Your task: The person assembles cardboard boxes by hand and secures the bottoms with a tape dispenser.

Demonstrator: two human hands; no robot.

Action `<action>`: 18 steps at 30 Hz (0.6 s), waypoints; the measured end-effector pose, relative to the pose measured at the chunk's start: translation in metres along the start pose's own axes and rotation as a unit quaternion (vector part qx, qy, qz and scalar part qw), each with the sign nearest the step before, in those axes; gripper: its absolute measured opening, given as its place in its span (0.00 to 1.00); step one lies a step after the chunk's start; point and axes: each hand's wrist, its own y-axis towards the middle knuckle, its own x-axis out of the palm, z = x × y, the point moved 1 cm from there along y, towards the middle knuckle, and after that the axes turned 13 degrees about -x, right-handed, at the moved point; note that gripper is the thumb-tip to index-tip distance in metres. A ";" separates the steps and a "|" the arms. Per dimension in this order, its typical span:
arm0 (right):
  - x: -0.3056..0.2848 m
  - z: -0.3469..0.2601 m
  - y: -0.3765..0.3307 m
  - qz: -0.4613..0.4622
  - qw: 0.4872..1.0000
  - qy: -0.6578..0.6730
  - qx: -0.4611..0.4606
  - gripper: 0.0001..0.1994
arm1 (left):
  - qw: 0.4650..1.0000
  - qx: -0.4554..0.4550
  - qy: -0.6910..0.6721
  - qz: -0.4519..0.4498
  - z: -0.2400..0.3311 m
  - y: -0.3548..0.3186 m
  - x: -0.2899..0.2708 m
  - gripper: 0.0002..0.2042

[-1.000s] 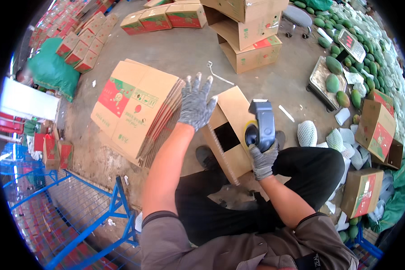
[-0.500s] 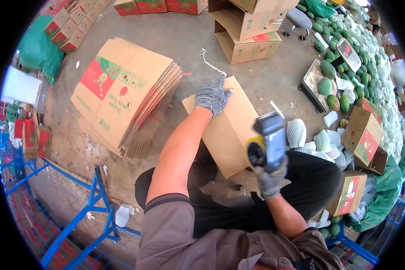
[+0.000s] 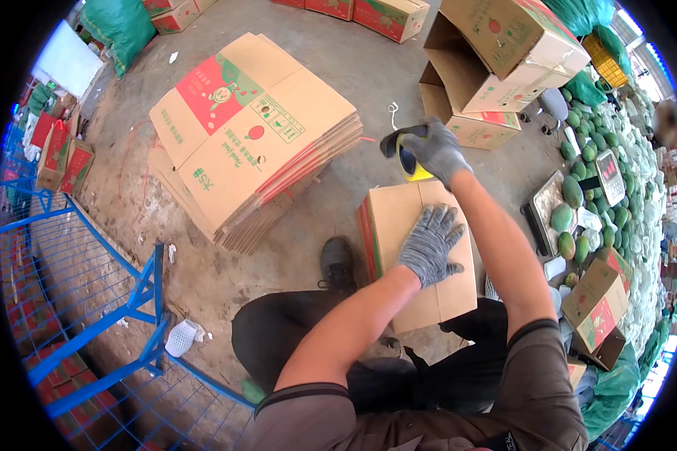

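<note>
A brown cardboard box rests in front of my knees with its closed flaps facing up. My left hand, in a grey knit glove, lies flat on the box top with its fingers spread. My right hand, gloved too, grips a black and yellow tape dispenser at the far edge of the box. The dispenser touches or nearly touches that edge.
A tall stack of flattened cartons lies on the concrete to the left. Assembled open cartons stand at the back. Green fruit, a scale and more cartons fill the right. Blue metal racks run along the left.
The box has been turned so its closed top faces me. My right hand carried the tape dispenser from the near side to the far edge. My left hand now presses flat on top.
</note>
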 end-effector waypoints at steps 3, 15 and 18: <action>0.036 0.038 0.062 -0.130 0.986 -0.052 0.085 0.24 | 1.000 0.005 0.006 -0.018 0.007 0.005 -0.004 0.44; -0.064 0.028 0.003 -0.240 0.953 -0.094 -0.156 0.13 | 0.999 -0.012 -0.038 0.023 -0.008 0.000 0.011 0.45; -0.051 0.033 -0.117 0.021 0.992 -0.030 -0.121 0.28 | 0.990 0.017 -0.096 0.097 -0.004 0.000 0.005 0.49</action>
